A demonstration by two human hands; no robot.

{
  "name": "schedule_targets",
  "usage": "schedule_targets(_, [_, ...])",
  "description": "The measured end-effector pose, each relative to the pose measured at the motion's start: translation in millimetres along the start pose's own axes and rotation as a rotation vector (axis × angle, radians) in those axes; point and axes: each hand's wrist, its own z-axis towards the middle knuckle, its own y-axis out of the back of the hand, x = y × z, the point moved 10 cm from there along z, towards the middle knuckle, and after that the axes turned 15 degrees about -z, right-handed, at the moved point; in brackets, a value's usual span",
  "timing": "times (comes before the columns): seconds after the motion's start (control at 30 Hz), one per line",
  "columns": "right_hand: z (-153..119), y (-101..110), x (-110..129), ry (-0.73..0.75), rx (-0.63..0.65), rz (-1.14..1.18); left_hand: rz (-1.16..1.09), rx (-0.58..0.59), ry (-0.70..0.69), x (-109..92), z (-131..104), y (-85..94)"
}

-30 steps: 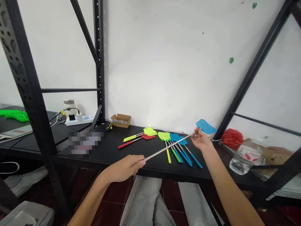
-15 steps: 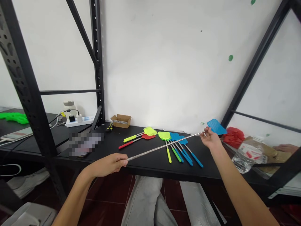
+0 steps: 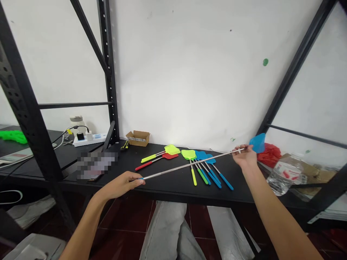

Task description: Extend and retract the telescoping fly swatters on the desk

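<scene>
An extended telescopic fly swatter (image 3: 187, 165) with a blue head stretches across the front of me, above the black shelf. My left hand (image 3: 126, 185) pinches its handle end; a bit of blue shows between the fingers, the rest of the grip is hidden. At the other end my right hand (image 3: 244, 156) is closed on the metal rod just below the blue head, which is turned nearly edge-on. Beneath the rod lie a fan of blue and green swatters (image 3: 210, 169) and a yellow-green swatter (image 3: 193, 171). Further left, a red swatter (image 3: 151, 162) lies beside yellow ones (image 3: 157, 154).
A small cardboard box (image 3: 138, 138) stands against the wall. At left are a power strip (image 3: 90, 138) and a blurred flat item (image 3: 96, 166). A red plastic bag (image 3: 269, 153) and a clear plastic bottle (image 3: 286, 173) sit at right. Black posts (image 3: 108, 72) flank the shelf.
The blue swatter head has turned and shifted slightly right with my right hand. My left hand has moved a little left and up, and blue now shows at its grip.
</scene>
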Motion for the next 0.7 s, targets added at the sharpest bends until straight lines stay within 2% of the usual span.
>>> schedule_targets(0.07, [-13.9, -19.0, -17.7, -0.052, 0.044, 0.017, -0.016, 0.024, -0.031, -16.5, 7.9, -20.4])
schedule_targets(0.17, [-47.2, -60.4, -53.1, -0.108, 0.158, 0.002, -0.071, 0.013, -0.082, -32.3, 22.5, -50.9])
schedule_targets(0.27, [-85.1, -97.3, -89.2, -0.142, 0.259, -0.028, -0.141, 0.023, -0.084, -29.6, 33.0, -72.0])
schedule_targets(0.37, [-113.8, -115.5, -112.9, -0.135, 0.299, -0.046, -0.200, 0.030, -0.063, -21.2, 35.4, -76.2])
schedule_targets(0.5, [-130.8, -118.6, -130.2, -0.153, 0.331, -0.039, -0.231, 0.031, -0.055, -20.4, 32.2, -72.8])
schedule_targets(0.63, [-129.5, -108.5, -132.1, -0.138, 0.323, -0.092, -0.215, 0.019, -0.045, -23.6, 30.2, -74.8])
schedule_targets(0.7, [-132.7, -106.7, -132.6, -0.123, 0.322, -0.107, -0.228, 0.017, -0.054, -25.1, 32.2, -81.6])
